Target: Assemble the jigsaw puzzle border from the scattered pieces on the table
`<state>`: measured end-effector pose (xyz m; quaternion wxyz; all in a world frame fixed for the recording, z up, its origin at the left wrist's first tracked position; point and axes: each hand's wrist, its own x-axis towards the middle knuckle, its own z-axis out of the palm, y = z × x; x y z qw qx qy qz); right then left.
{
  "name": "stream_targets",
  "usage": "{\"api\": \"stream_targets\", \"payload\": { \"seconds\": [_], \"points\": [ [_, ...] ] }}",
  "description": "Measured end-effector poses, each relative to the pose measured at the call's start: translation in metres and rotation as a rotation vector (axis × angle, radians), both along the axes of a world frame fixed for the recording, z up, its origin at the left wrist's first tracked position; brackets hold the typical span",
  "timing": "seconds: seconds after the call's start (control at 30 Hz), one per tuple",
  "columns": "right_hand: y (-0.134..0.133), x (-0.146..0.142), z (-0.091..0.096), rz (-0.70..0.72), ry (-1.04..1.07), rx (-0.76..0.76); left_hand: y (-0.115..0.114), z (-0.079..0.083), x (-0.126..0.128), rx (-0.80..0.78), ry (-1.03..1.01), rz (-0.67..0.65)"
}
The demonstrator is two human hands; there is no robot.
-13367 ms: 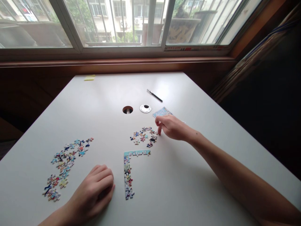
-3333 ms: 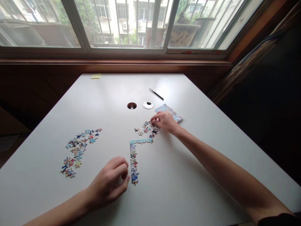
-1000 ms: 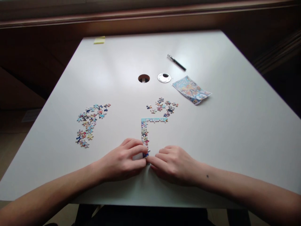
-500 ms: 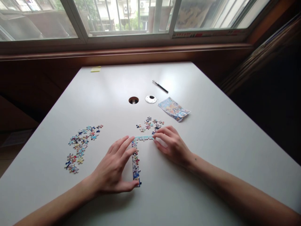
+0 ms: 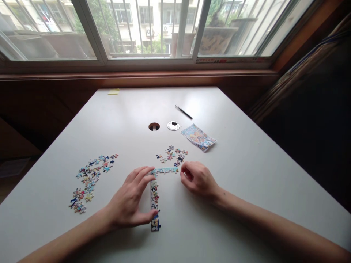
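Landmark: the L-shaped puzzle border (image 5: 155, 197) on the white bench (image 5: 246, 164). Its long leg ran toward the person, ending near the bench's front edge. The short leg ran rightward from the far corner.

Left hand (image 5: 128, 202) lay flat against the left side of the long leg, grip spread, fingertips at the far corner and thumb touching the near end. It pinched nothing.

Right hand (image 5: 199, 179) sat just right of the short leg's free end, fingers curled inward. Whether a piece was pinched in that grip, I couldn't tell.

Small loose pile (image 5: 172, 155) lay just beyond the short leg, nearer the right hand. Large loose pile (image 5: 91, 180) lay well left of the long leg, nearer the left hand.

Printed reference card (image 5: 199, 137) sat beyond-right of the border, with the grommet cap (image 5: 173, 125), cable hole (image 5: 154, 126) and pen (image 5: 183, 111) farther back.
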<state>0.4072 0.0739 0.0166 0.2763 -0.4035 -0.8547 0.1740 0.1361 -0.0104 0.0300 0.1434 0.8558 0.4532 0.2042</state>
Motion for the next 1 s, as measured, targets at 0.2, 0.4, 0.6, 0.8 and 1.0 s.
{"api": "stream_targets", "payload": {
  "seconds": [0.2, 0.4, 0.6, 0.8, 1.0],
  "points": [
    [0.000, 0.003, 0.002, 0.013, 0.022, -0.022, 0.000, -0.001, -0.001, -0.005, 0.009, -0.047],
    [0.000, 0.010, -0.003, 0.118, -0.040, 0.126, -0.001, -0.002, -0.002, 0.018, 0.048, -0.142],
    [0.000, 0.012, -0.004, 0.169, -0.162, 0.206, -0.001, -0.001, -0.001, 0.003, 0.099, -0.130],
    [0.000, 0.012, -0.002, 0.187, -0.211, 0.218, 0.000, -0.002, -0.003, -0.019, 0.122, -0.143],
    [0.000, 0.013, -0.004, 0.191, -0.219, 0.211, 0.001, 0.000, -0.005, -0.045, 0.140, -0.152]
  ]
}}
